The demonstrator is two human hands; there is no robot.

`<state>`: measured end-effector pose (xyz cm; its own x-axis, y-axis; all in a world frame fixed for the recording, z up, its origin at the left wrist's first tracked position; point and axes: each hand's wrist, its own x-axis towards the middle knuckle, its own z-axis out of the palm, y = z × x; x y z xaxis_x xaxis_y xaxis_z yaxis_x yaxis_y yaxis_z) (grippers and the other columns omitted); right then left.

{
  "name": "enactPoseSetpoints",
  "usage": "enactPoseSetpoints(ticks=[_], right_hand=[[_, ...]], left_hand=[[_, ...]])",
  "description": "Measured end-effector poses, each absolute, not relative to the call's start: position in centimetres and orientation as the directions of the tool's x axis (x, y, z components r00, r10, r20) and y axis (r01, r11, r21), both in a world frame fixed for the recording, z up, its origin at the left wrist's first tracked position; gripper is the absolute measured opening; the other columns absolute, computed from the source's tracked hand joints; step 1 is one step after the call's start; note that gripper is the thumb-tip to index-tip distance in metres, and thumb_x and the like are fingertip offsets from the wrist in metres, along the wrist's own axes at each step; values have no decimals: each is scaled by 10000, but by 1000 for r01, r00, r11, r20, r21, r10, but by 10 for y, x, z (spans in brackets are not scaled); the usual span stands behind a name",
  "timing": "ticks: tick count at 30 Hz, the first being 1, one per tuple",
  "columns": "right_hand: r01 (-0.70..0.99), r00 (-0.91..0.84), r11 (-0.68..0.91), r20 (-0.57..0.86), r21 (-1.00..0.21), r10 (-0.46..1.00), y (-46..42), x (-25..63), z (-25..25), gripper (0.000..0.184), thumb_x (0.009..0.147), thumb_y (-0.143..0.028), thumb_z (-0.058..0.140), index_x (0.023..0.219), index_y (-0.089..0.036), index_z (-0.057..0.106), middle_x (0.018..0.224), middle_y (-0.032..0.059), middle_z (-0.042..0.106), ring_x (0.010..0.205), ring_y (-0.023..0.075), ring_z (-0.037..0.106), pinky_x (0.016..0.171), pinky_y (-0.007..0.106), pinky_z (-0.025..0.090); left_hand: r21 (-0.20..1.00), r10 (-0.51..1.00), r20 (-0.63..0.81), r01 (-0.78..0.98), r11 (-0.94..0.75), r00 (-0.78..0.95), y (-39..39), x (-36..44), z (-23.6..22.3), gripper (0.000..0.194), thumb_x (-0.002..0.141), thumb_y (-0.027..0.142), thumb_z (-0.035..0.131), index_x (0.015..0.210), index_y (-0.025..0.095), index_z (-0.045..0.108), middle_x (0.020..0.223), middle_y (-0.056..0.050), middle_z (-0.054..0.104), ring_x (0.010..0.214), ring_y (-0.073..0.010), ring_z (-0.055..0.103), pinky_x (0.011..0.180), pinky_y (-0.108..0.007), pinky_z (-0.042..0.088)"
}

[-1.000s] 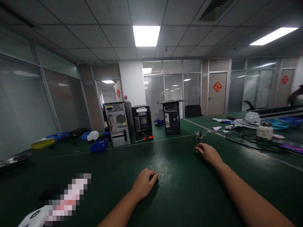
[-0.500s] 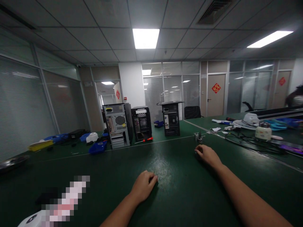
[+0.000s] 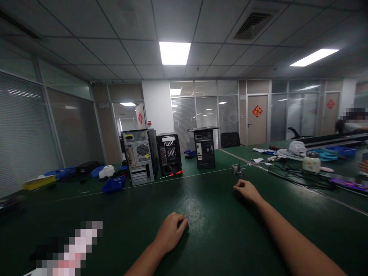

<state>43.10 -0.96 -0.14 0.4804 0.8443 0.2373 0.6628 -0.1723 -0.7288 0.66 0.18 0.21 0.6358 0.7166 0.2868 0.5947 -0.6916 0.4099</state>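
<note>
My left hand (image 3: 171, 232) rests knuckles-up on the dark green table (image 3: 207, 230) with its fingers curled under and nothing visible in them. Farther out and to the right, my right hand (image 3: 246, 190) lies on the table with its fingers bent into a loose fist; whether it holds anything is hidden. A cluster of small metal parts (image 3: 237, 169) stands just beyond the right hand, apart from it. A worn pale patch marks the table between the hands.
Three computer towers (image 3: 139, 156) (image 3: 170, 152) (image 3: 204, 147) stand at the back, with a red-handled screwdriver (image 3: 175, 173) and blue bins (image 3: 113, 184) near them. On the right lie cables, a white jar (image 3: 312, 163) and a white cap (image 3: 297, 147). Another person (image 3: 353, 119) is at far right.
The view has tipped up and swung slightly right, so everything sits lower in frame. Both hands stay almost where they were; the right hand's fingers have curled in a little more.
</note>
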Motion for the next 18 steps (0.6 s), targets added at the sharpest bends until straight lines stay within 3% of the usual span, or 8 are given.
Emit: enactPoseSetpoints(ticks=[5,12,18], right_hand=[[636,515,-203,215,-744,830,-13,427,-1,213,814,-404,655,775,-195,648,889,76,744,813,207,673,706,292,473],[722,375,-96,271,-686,886,-19,419,2,344,912,-375,496,1107,-209,725,1168,87,723,1083,239,655,938,328,461],[773,273,-43,271,-633,923,-28,415,5,410,930,-423,475,1204,-210,692,1226,90,700,1121,245,637,951,335,461]], left_hand=[[411,723,284,601,-685,630,1,6,4,408,998,415,402,796,206,688,793,-43,689,820,-197,611,813,-288,386],[406,714,284,594,-694,640,4,7,4,421,1001,417,386,786,206,680,792,-44,688,829,-203,606,798,-290,381],[420,711,289,582,-696,641,3,7,5,419,1001,407,385,755,207,658,765,-34,685,785,-191,615,877,-302,380]])
